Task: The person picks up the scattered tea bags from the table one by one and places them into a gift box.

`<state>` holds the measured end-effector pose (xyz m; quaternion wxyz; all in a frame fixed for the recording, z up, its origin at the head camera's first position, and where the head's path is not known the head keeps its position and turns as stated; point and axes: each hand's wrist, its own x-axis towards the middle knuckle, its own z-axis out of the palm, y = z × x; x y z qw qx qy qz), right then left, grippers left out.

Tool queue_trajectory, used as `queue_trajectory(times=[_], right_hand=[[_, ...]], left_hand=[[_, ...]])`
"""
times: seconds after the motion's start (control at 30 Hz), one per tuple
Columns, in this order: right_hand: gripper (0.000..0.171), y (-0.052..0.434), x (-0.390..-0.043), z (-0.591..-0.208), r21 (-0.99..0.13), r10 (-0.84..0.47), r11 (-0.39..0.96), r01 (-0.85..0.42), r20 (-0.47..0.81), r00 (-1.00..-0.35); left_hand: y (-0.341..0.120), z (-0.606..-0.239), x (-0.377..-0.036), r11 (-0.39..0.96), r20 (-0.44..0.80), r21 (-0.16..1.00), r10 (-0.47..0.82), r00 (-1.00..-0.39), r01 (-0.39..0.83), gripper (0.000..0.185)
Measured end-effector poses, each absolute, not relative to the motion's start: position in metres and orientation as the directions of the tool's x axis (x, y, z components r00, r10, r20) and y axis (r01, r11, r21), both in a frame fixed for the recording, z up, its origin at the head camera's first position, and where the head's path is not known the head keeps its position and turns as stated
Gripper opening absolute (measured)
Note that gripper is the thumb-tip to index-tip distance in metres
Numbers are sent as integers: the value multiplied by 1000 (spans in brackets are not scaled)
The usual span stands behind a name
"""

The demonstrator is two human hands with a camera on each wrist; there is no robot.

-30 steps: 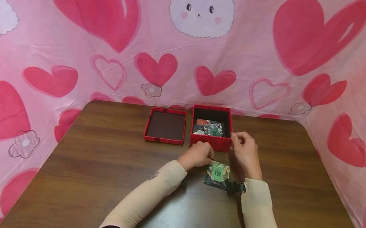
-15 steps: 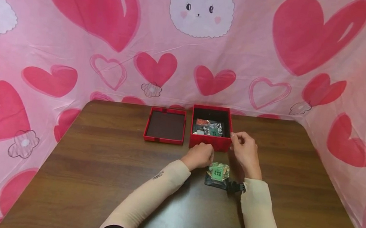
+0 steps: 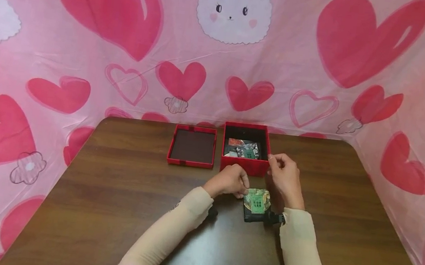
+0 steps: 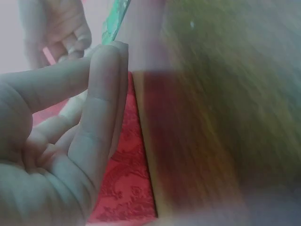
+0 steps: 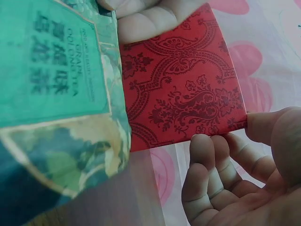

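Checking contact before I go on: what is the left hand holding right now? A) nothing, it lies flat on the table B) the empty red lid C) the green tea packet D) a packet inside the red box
C: the left hand pinches the edge of the green tea packet, in front of the red box.

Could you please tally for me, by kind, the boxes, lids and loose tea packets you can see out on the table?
Red box, open, with packets inside: 1
Red lid, lying beside the box: 1
Green tea packet outside the box, pinched by the left hand: 1
Total: 3
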<state>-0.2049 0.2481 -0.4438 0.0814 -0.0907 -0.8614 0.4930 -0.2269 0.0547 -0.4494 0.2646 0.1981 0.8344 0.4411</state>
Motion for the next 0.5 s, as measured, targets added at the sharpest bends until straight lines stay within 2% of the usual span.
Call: queue_trajectory(times=[0.1,0.37,0.5], right_hand=[[38,248,-204,-444,-864,232,498,78,45,-972],[37,247,-205,-443,-865,247,493,95,35,-968],[38,247,-205,-443,-866,245,490,99,28,-969]], left_hand=[[50,-453,-229,445,-294,895,544,-786,-27,9],[39,-453,-233,323,-253,944,558,-790,-74,8],[35,-451,-235,302,-257,949,565,-784,-93,8]])
